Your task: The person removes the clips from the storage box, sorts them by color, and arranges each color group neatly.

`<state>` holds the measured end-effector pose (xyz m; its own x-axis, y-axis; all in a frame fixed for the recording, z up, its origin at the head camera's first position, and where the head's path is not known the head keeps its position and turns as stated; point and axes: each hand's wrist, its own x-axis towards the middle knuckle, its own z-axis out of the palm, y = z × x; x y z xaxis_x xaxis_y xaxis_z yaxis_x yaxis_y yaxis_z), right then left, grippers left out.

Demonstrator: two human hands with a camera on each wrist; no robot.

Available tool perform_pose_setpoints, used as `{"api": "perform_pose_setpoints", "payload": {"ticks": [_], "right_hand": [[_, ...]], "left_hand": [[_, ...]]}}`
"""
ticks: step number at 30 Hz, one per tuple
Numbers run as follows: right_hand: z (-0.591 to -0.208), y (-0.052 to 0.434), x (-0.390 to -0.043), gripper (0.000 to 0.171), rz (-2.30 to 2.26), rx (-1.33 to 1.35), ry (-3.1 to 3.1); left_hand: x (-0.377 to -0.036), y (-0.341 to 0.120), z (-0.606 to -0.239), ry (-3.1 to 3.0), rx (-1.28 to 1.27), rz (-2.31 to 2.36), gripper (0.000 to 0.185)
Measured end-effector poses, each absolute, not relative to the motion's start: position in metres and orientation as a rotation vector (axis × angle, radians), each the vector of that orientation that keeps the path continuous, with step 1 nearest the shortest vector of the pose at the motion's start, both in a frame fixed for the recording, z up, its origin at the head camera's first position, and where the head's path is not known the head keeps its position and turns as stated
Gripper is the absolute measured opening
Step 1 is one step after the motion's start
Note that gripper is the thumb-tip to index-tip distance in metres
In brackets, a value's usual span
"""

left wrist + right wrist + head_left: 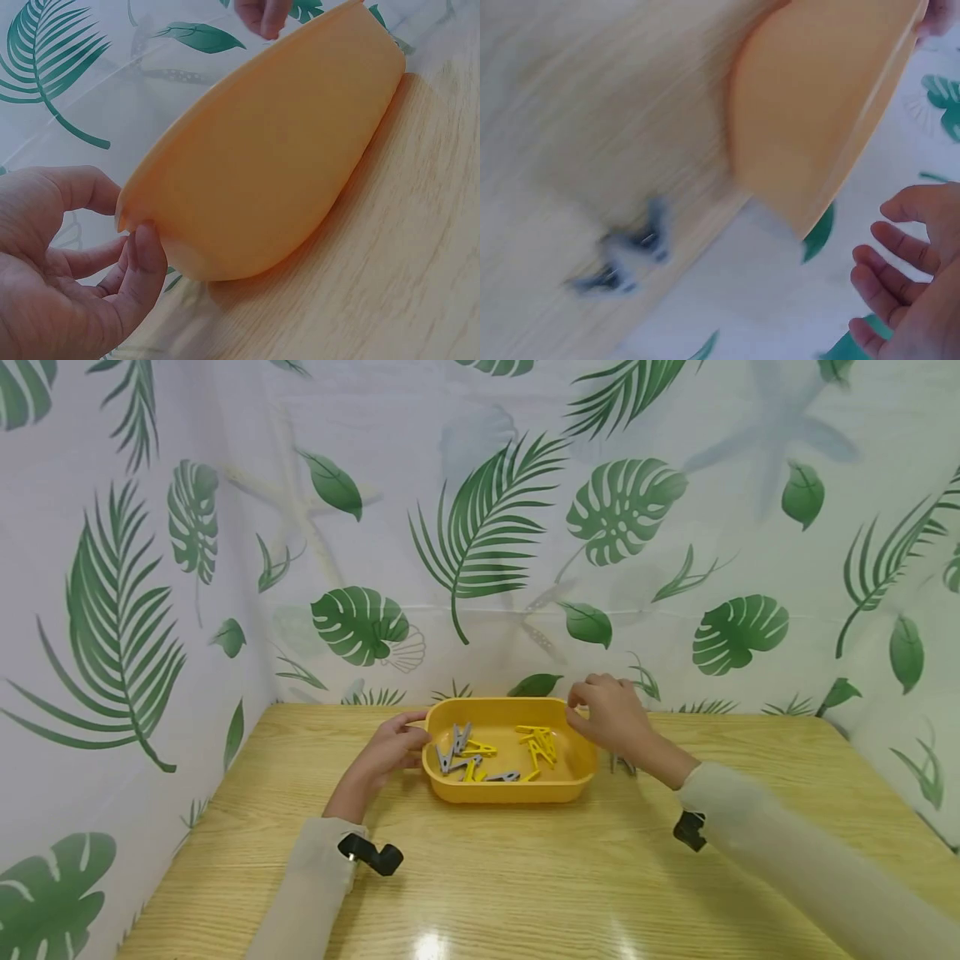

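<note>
A yellow plastic basin (pixel 510 792) stands on the table with grey clothespins (pixel 443 760) and yellow clothespins (pixel 542 747) lying loose inside. At its left end my left hand (pixel 388 748) pinches the rim between thumb and fingers, as the left wrist view shows up close. My right hand (pixel 613 714) is raised beside the right end of the rim, fingers loosely bent and holding nothing in the right wrist view. Below it, on the table just right of the basin, lie grey clothespins (pixel 609 279), partly hidden by the hand in the head view.
The wood-grain table (pixel 480 877) runs back to a white curtain (pixel 510 668) printed with green leaves, which also closes off the left side. A black wrist camera (pixel 370 853) sits on the left sleeve, another (pixel 689 831) on the right.
</note>
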<state>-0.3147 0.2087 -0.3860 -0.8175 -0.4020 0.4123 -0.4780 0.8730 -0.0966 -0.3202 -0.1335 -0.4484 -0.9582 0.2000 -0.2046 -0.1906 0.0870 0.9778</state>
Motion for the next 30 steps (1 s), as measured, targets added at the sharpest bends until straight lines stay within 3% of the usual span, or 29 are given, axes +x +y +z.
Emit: {"api": "perform_pose_setpoints", "payload": {"ticks": [13,30], "right_hand": [[-0.384,0.128,-0.327,0.013,0.194,0.989,-2.696],[-0.395,0.084,-0.352,0.029,-0.129,1.081,-2.959]], "left_hand": [[-0.319,-0.134,-0.448,2.064,0.035,1.960,0.054],[-0.318,-0.134,-0.448,2.072,0.021,1.966,0.054]]}}
